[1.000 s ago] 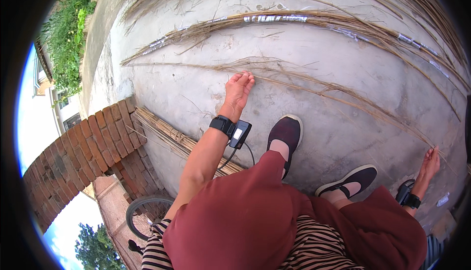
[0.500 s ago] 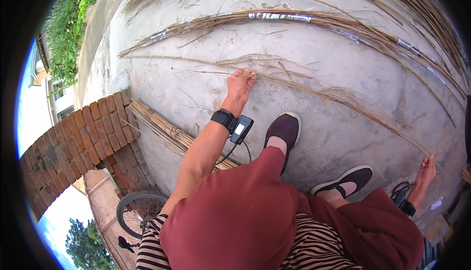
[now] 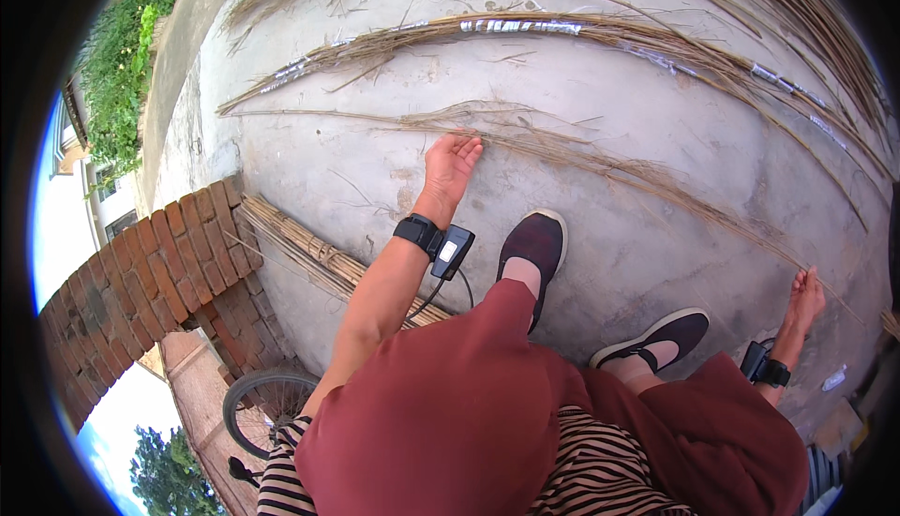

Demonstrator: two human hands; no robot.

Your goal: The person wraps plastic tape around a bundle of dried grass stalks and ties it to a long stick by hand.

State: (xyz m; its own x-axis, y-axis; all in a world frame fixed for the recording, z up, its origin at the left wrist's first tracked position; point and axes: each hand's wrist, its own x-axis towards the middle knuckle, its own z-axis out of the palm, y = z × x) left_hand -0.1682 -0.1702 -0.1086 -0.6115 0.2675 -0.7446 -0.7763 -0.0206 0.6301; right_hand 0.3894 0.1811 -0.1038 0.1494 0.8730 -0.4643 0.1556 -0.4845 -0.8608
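Observation:
A thin bunch of dry, branching stalks (image 3: 628, 169) stretches across the concrete in front of my feet. My left hand (image 3: 452, 165) pinches it near the middle, with the fingertips closed round the stalks. At the far right end, my right hand (image 3: 803, 300) is closed on the thin tips of the same bunch. The feathery side twigs fan out between and beyond my hands. Each wrist wears a black band with a small box; a cable runs from the left one.
Beyond lies a long stalk bundle (image 3: 412, 36) wrapped with silvery tape. More loose stalks (image 3: 797, 10) lie at the far right. A tied bundle of canes (image 3: 314, 246) rests beside a brick wall (image 3: 150, 272) on the left. A bicycle wheel (image 3: 267, 408) stands behind it. My shoes (image 3: 534, 252) are close by.
My right hand has moved up and slightly left, keeping hold of the stalk tips. My left hand has shifted slightly, still pinching the stalks.

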